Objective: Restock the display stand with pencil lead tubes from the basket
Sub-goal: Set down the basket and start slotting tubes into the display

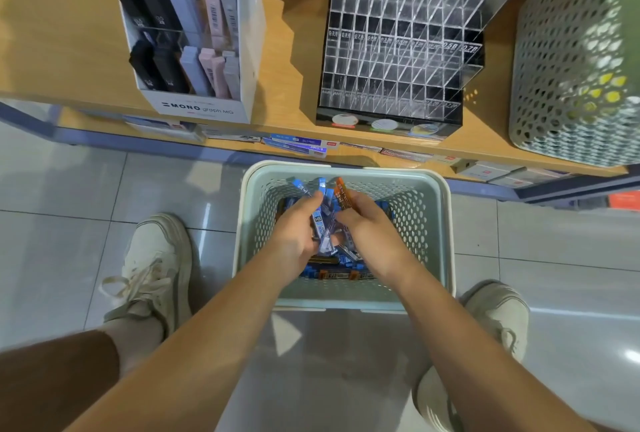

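Left hand (298, 236): fingers curled round a bunch of blue tubes (320, 222), an HB label facing up.
Right hand (367, 223): fingers curled, pinching an orange tube (341, 194) against the same bunch.
Tubes: slim, flat-sided, glossy plastic; the held ones fan out with their long axes pointing up and away, toward the shelf (294, 50).
Basket (346, 168): pale perforated plastic on the tiled floor, with more tubes lying loose at the bottom.
Display stand (398, 50): clear acrylic with stepped rows of slanted slots, mostly empty. It stands on the wooden shelf, above and ahead of both hands and slightly right.
Coming move: probably lift up and forward; the right hand looks nearer.
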